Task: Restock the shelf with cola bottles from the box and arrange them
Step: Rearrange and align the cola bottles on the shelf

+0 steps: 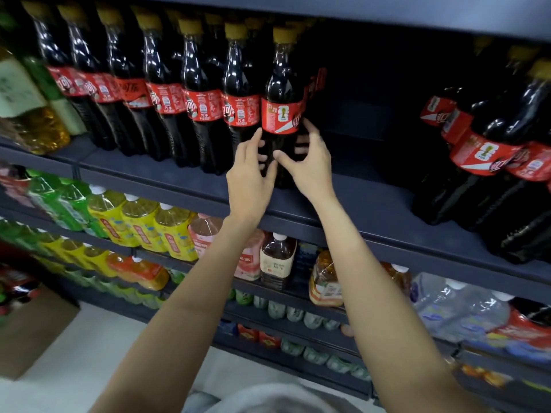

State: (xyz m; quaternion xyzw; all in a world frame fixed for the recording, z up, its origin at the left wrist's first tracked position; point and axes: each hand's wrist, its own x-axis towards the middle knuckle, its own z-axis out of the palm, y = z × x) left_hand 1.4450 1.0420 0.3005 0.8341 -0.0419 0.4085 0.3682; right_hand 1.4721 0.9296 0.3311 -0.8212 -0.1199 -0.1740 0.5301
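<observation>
A cola bottle [281, 84] with a yellow cap and red label stands upright on the dark upper shelf [167, 180], at the right end of a row of like cola bottles [167, 84]. My left hand [249, 177] holds its lower body from the left, index finger up along the side and thumb in front. From the right, my right hand [311, 165] cups the same bottle, thumb across the front and fingers round the far side. The cardboard box [32, 335] sits on the floor at lower left, with red-labelled bottles [18, 290] inside.
Right of the held bottle the shelf has a dark gap [363, 120]. Beyond it stand larger cola bottles [489, 150]. Green and yellow tea bottles [26, 93] are at far left. Lower shelves hold yellow drinks [143, 225], tea [278, 257] and water packs [459, 308].
</observation>
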